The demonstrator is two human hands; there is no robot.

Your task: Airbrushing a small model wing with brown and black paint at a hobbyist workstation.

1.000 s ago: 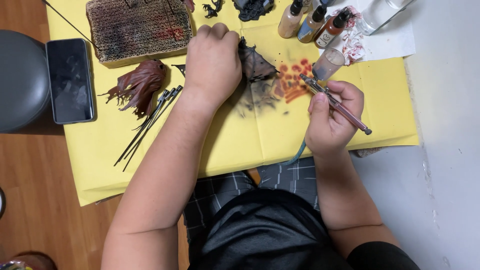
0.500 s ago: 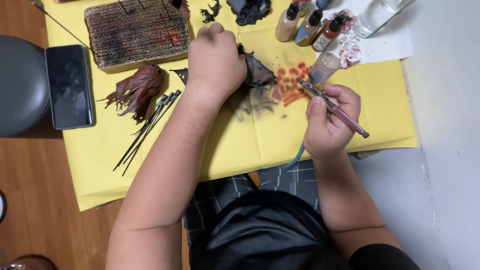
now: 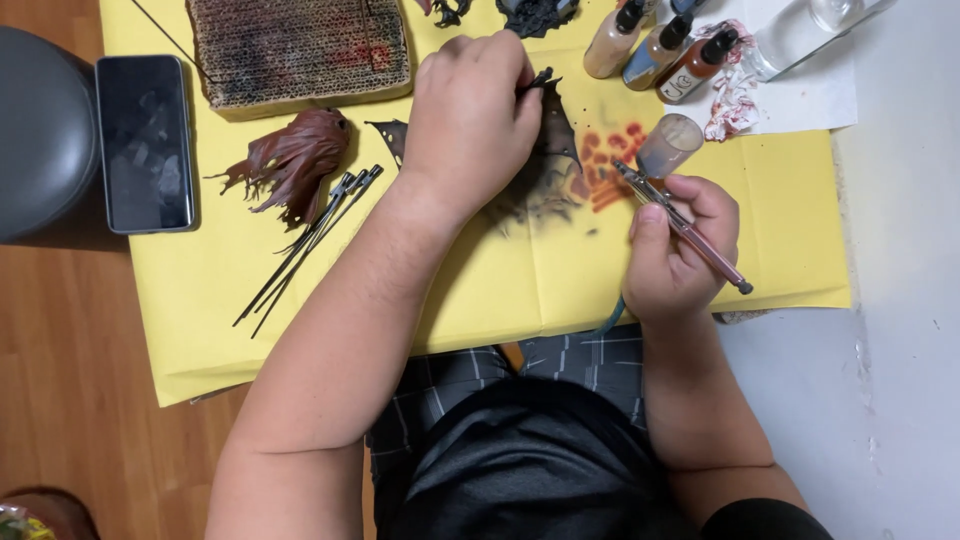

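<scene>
- Yellow paper [image 3: 480, 290] covers the work area in the head view, stained with black overspray and red-orange test marks near its middle.
- Left hand [image 3: 470, 110] reaches across the paper, its fingers [image 3: 500, 60] clamped together on a dark, wing-shaped model part [image 3: 555, 125], which is held just above the stained patch.
- Right hand [image 3: 675, 250] grips an airbrush [image 3: 680, 222] like a pen, fingers closed around its body, the nozzle pointing up-left toward the dark part; a small cup [image 3: 668, 145] sits on top of the tool.
- Judged risk: the nozzle is close to the left hand, so a slight drift of aim would likely put paint on the skin or further onto the paper instead of the part.
- Judged risk: the part is pinched only at its edge; a loosened hold could let it drop onto wet marks and smear.
- Three small dropper bottles [image 3: 655, 45] stand just beyond the airbrush, near enough that a wide movement of the right hand could tip them.
- Beside them lies a paint-stained tissue [image 3: 735, 95] on white paper.
- Further left sit a stained cardboard block [image 3: 300, 50], a reddish-brown feathered piece [image 3: 295, 160], thin dark rods [image 3: 310, 240] and a black phone [image 3: 145, 140].
- Wooden floor [image 3: 70, 400] shows at lower left and a pale surface [image 3: 900, 350] at right; the person sits close, lap under the paper's near edge.
</scene>
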